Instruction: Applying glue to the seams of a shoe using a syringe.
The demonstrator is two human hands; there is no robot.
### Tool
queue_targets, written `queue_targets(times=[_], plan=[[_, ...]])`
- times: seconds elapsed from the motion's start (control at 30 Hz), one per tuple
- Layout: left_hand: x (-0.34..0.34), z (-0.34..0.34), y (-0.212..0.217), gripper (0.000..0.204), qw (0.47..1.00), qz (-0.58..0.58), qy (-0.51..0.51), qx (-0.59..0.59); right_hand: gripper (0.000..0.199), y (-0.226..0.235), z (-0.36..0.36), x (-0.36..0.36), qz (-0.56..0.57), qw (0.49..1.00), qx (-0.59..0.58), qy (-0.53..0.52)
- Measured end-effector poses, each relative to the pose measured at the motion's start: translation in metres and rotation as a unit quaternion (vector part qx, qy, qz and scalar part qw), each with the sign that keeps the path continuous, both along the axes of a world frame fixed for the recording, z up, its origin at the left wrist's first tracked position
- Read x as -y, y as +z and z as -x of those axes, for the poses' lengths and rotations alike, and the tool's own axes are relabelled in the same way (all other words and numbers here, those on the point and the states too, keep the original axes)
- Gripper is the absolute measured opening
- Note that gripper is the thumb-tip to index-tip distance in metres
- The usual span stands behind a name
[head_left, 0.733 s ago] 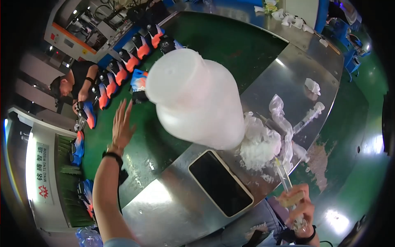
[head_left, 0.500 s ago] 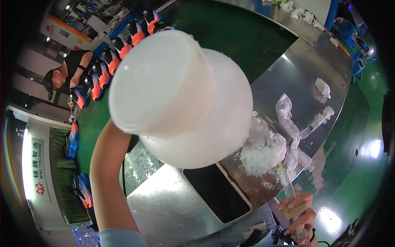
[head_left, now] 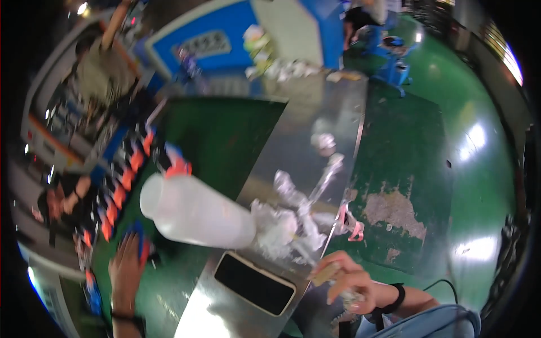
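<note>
In the head view, the left hand (head_left: 126,266) reaches palm down, fingers nearly straight, over a blue-and-orange shoe (head_left: 143,241) on the green worktop (head_left: 222,124), left of the bottle (head_left: 200,217); blur hides whether it grips. The right hand (head_left: 345,283) is curled round a tan pad (head_left: 327,274) and, seemingly, a clear tube (head_left: 305,253) beside the wadding (head_left: 275,228). The step looks like reaching for the shoe; a firm hold would call for closing fingers and thumb, clear of the bottle

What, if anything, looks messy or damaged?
White crumpled material lies strewn untidily on the metal table, beside the white bottle. Also, the green floor has a ragged grey patch, as if its coating had worn away.
</note>
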State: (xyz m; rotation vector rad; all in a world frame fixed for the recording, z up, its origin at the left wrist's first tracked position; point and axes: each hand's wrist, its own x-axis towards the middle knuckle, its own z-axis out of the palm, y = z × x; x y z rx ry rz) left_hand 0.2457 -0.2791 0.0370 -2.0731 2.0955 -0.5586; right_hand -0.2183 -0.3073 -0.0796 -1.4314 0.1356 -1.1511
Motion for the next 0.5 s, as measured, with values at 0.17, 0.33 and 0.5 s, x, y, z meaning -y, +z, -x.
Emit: queue_targets(times=[0.17, 0.33, 0.5], plan=[[-0.154, 0.045, 0.089, 0.051, 0.874, 0.215, 0.192, -0.391, 0.016, -0.003, -0.017, -0.003, 0.040, 0.997, -0.017, -0.065], [-0.264, 0.121, 0.061, 0.050, 0.842, 0.220, 0.225, -0.437, 0.020, -0.008, -0.032, -0.015, 0.022, 0.995, 0.020, -0.094], [-0.306, 0.153, 0.038, 0.047, 0.858, 0.216, 0.164, -0.437, 0.027, -0.032, -0.035, -0.013, 0.022, 0.994, 0.012, -0.109]])
